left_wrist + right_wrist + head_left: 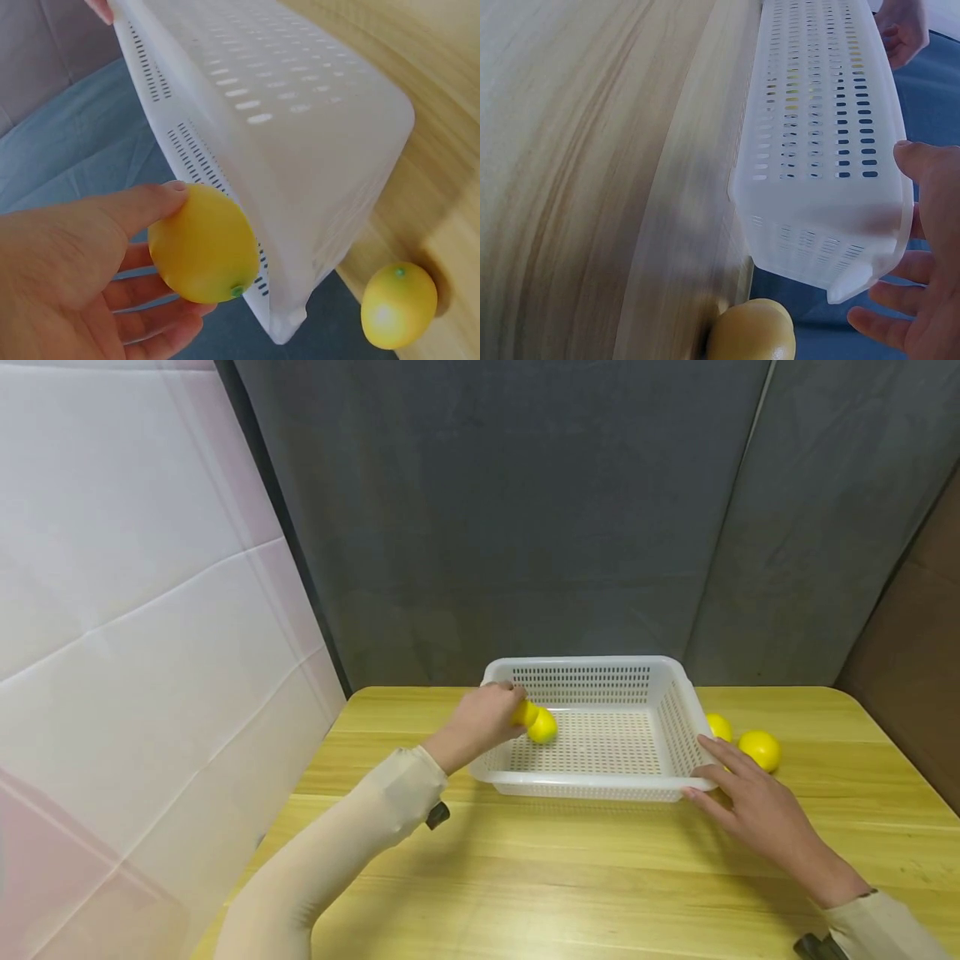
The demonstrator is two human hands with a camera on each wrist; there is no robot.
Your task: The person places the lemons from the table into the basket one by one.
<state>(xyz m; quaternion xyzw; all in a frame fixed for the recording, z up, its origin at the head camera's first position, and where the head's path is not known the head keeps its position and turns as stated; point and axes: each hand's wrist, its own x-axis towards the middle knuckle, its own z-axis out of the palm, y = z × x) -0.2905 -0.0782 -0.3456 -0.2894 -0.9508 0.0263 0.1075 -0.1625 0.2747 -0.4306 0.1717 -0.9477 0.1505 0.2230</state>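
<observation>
My left hand (487,714) pinches a yellow lemon (206,244) between thumb and fingers at the basket's left end. A second lemon (543,727) shows just beyond it, inside the white plastic basket (592,782). Outside the basket, the left wrist view shows another lemon (399,306) on the table, hidden from the head view behind my hand. My right hand (757,806) holds the basket's front right corner, thumb on the front rim and fingers along the right side. In the right wrist view, that thumb presses the rim while the other fingers lie past it.
Two lemons lie on the wooden table (600,877) right of the basket, one lemon (760,751) near my right fingers and one lemon (719,727) against the basket's side. A dark grey curtain (525,527) hangs behind the table; a pale panel (150,652) stands left.
</observation>
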